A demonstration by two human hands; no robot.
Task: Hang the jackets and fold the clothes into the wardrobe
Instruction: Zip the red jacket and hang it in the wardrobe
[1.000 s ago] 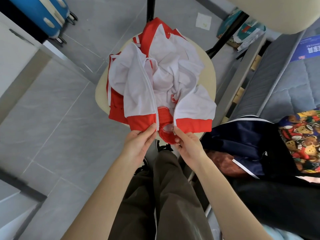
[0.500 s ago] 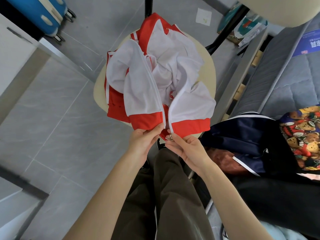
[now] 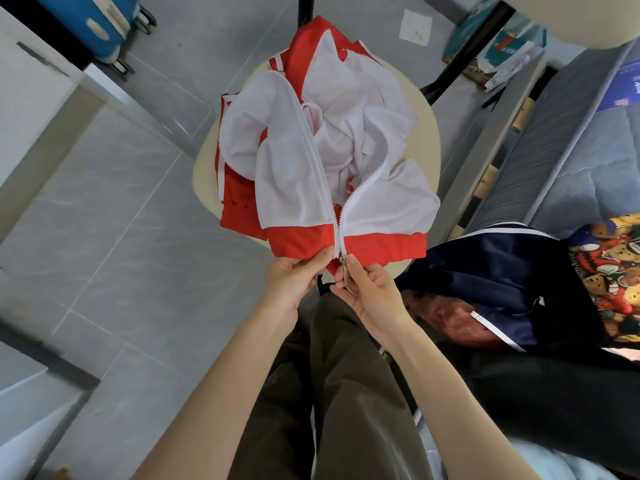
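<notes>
A red jacket with white mesh lining point(image 3: 298, 188) lies inside out on a round cream stool point(image 3: 429, 140). Its two red hem halves meet at a white zipper. My left hand point(image 3: 294, 278) pinches the left hem edge beside the zipper's bottom. My right hand point(image 3: 370, 292) pinches the metal zipper slider point(image 3: 343, 264) at the hem. A navy jacket with white trim point(image 3: 485, 271) and a bear-print garment point(image 3: 609, 271) lie in a pile at the right.
A grey mattress on a bed frame point(image 3: 571, 133) runs along the right. A blue suitcase point(image 3: 104, 22) stands at the upper left beside a white cabinet point(image 3: 31, 91). Black stool legs point(image 3: 467, 46) and boxes point(image 3: 505, 50) sit behind the stool on the grey tiled floor.
The two hem halves have come together at the zipper. My right hand now holds the metal slider, and both hands sit closer together.
</notes>
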